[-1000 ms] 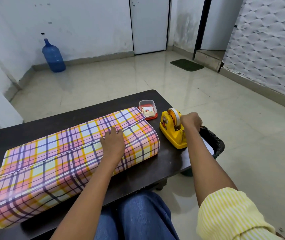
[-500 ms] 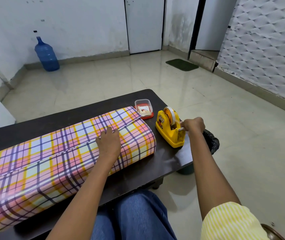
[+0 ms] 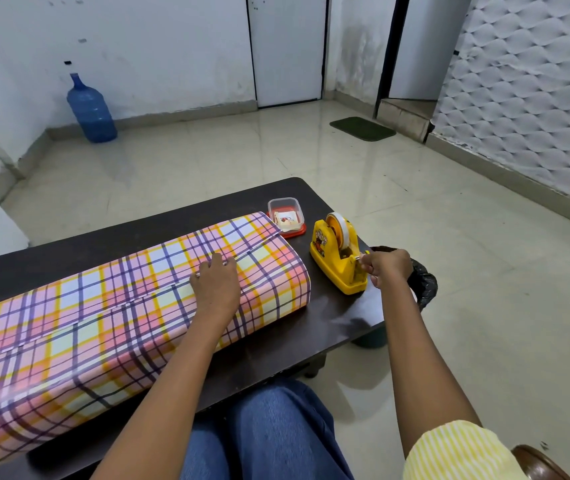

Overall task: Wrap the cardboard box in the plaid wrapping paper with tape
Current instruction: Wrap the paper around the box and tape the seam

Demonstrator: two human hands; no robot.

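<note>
1. 1 seam is in hand: plaid wrapping paper (image 3: 120,323) covers the hidden box on the table's (image 3: 276,344) left.
2. Left hand (image 3: 216,289), fingers flat, presses the overlap.
3. At the yellow dispenser (image 3: 337,265), right hand (image 3: 389,266) pinches the tape end (image 3: 359,258); next, likely tear and stick.

Soft, diffuse light is filling the room brightly, leaving only faint shadows beneath the dark brown wooden table (image 3: 269,351). The glossy pale tiled floor (image 3: 311,161) is mirroring the white walls. Wide-angle distortion is bowing the frame's edges, and the pink-and-yellow plaid wrapping paper (image 3: 69,341) is smearing slightly at its near-left corner.
</note>
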